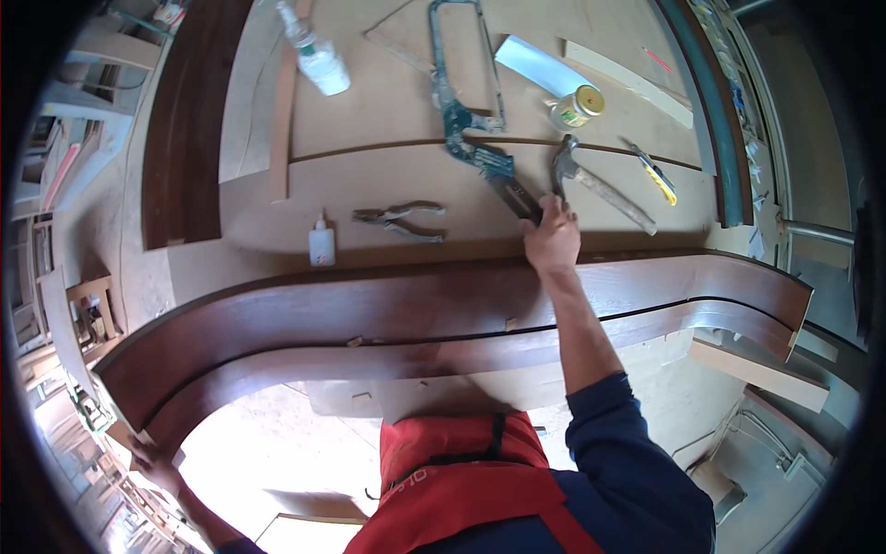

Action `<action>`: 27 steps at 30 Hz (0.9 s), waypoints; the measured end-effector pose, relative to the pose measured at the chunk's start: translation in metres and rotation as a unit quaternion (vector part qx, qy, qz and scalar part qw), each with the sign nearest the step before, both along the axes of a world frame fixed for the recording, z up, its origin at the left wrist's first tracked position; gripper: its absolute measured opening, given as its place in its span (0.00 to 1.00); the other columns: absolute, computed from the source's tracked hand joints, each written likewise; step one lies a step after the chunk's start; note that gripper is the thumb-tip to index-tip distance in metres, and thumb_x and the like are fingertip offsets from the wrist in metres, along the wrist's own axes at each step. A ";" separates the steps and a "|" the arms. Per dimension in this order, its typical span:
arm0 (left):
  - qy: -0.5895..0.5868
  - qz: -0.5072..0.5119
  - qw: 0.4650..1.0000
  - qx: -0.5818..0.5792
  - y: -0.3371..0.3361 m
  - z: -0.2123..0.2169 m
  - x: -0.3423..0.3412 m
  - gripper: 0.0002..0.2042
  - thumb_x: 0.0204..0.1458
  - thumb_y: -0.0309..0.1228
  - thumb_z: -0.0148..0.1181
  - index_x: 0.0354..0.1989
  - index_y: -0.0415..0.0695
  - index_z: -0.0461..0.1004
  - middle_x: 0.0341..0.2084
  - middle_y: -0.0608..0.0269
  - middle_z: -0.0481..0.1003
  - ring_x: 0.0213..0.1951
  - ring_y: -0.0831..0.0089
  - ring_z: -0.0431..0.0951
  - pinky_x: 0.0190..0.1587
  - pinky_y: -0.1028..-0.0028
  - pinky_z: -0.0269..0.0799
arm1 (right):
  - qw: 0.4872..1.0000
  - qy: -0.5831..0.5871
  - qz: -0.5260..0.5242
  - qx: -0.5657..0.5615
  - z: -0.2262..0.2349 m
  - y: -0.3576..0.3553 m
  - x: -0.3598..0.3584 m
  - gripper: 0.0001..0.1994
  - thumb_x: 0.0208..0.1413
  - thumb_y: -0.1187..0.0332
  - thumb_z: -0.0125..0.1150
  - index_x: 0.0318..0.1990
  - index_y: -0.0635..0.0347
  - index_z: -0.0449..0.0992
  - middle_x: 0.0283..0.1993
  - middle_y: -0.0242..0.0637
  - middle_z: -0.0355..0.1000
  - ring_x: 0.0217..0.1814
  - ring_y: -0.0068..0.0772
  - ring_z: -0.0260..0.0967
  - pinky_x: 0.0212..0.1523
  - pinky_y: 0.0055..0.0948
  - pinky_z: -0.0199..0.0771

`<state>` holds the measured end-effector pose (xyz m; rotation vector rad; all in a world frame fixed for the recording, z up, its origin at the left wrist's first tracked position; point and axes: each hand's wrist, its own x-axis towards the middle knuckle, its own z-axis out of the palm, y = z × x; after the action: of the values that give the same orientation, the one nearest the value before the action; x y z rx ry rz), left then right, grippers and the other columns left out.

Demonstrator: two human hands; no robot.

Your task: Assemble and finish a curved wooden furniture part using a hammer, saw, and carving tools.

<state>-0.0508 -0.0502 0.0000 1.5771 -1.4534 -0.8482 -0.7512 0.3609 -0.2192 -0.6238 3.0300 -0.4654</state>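
A long, curved dark brown wooden board (443, 294) with a black groove along it stretches across the near side of the table. My left hand (157, 464) grips its lower left end; some of those fingers are hidden. My right hand (554, 235) reaches over the board, closed on the end of a small dark brown block (517, 198). Beyond the block lies the green handle of a hacksaw (466, 138), which it meets or overlaps. Just right of my fingers is a claw hammer (600, 187) with a worn wooden handle.
Pliers (406, 222) and a small white glue bottle (321, 245) lie left. A spray bottle (318, 65), a gold-lidded jar (578, 108) and a yellow utility knife (653, 175) are farther back. Dark brown (185, 129) and green (711, 102) mouldings flank the tabletop.
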 end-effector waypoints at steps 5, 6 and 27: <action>-0.206 0.045 0.968 -0.137 0.025 0.007 -0.001 0.25 0.72 0.47 0.51 0.59 0.36 0.78 0.38 0.57 0.78 0.39 0.71 0.73 0.46 0.72 0.70 | 0.980 -0.196 0.014 -0.023 0.003 -0.006 -0.013 0.26 0.45 0.59 0.78 0.49 0.60 0.74 0.42 0.49 0.78 0.47 0.56 0.77 0.50 0.49 0.77; -0.257 0.013 0.955 -0.145 0.023 0.012 -0.014 0.24 0.72 0.47 0.51 0.58 0.36 0.78 0.39 0.57 0.79 0.40 0.71 0.73 0.46 0.72 0.71 | 0.979 -0.202 0.012 -0.014 0.001 -0.007 -0.012 0.27 0.45 0.59 0.78 0.50 0.59 0.75 0.42 0.49 0.79 0.47 0.55 0.78 0.50 0.48 0.77; -0.134 0.001 0.964 -0.229 0.161 0.021 -0.075 0.18 0.73 0.38 0.50 0.55 0.34 0.77 0.53 0.52 0.77 0.57 0.63 0.76 0.61 0.64 0.72 | 0.973 -0.230 0.031 0.012 0.002 0.001 -0.024 0.27 0.39 0.63 0.82 0.47 0.62 0.78 0.46 0.49 0.80 0.50 0.48 0.79 0.53 0.40 0.78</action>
<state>-0.1256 0.1112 0.0212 1.3690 -1.6901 -0.2673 -0.7754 0.3622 -0.2169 -0.5208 2.5679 -0.4887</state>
